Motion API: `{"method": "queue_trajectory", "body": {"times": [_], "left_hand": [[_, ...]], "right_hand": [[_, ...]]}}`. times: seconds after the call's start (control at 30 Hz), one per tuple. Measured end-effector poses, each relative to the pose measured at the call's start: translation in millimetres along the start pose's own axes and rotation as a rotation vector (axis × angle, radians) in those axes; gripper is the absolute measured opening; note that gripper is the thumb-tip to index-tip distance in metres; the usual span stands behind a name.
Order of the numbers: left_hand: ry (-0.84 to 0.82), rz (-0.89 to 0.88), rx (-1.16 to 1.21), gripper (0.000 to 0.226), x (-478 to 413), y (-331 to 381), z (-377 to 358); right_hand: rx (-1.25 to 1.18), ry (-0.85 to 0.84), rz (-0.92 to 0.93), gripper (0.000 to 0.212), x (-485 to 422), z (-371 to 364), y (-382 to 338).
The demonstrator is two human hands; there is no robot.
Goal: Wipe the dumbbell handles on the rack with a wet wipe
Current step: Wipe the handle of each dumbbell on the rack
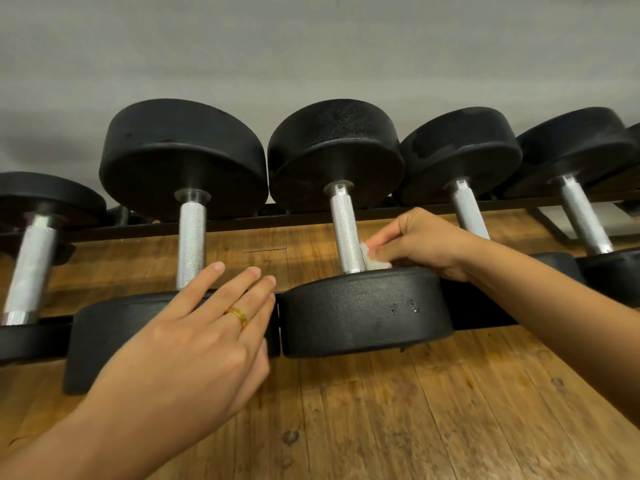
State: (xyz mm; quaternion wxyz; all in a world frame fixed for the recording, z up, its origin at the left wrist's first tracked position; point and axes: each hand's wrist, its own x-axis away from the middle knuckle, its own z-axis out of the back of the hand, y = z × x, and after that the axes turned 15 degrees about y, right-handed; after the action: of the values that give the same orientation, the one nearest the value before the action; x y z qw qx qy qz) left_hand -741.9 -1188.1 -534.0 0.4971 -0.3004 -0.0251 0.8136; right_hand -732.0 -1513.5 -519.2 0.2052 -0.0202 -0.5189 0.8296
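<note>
Several black dumbbells with knurled silver handles lie side by side on a black rack (pixel 242 221). My right hand (pixel 420 242) pinches a small white wet wipe (pixel 372 259) against the lower right side of the middle dumbbell's handle (pixel 344 233), just above its near weight head (pixel 363 313). My left hand (pixel 207 327), wearing a gold ring, lies flat with straight fingers on the near head (pixel 104 330) of the dumbbell to the left, whose handle (pixel 191 242) stands just beyond the fingertips.
More dumbbell handles stand to the right (pixel 469 216) (pixel 583 218) and one at the far left (pixel 29 268). A wooden plank floor (pixel 433 417) shows under and before the rack. A grey wall (pixel 311 46) rises behind it.
</note>
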Motion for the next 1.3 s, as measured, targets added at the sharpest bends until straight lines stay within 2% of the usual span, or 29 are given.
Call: {"method": "queue_trajectory", "body": {"times": [0.07,0.13,0.3,0.47,0.6,0.77,0.93,1.13,1.3], "left_hand": [[-0.002,0.004,0.004,0.056,0,0,0],[-0.003,-0.004,0.003,0.056,1,0,0],[0.003,-0.003,-0.003,0.055,-2,0,1],[0.000,-0.013,-0.007,0.054,0,-1,-1],[0.007,-0.010,-0.015,0.054,0,-1,0],[-0.001,-0.016,-0.009,0.054,0,-1,0],[0.009,-0.010,-0.015,0.054,-1,0,1],[0.002,-0.008,-0.016,0.053,0,0,2],[0.006,-0.009,-0.022,0.054,-1,-1,3]], "right_hand": [[-0.195,0.150,-0.011,0.012,-10,-4,-4],[-0.272,0.286,0.035,0.009,-23,-6,-11],[-0.173,0.396,0.152,0.006,-36,-19,-21],[-0.064,0.366,0.237,0.008,-25,-17,-14],[-0.053,0.435,0.283,0.010,-32,-21,-23],[0.006,0.284,0.245,0.004,-17,-12,-20],[0.003,0.390,0.304,0.007,-21,-18,-22],[0.076,0.245,0.280,0.002,-5,-11,-18],[0.030,0.270,0.249,0.002,-6,-11,-25]]}}
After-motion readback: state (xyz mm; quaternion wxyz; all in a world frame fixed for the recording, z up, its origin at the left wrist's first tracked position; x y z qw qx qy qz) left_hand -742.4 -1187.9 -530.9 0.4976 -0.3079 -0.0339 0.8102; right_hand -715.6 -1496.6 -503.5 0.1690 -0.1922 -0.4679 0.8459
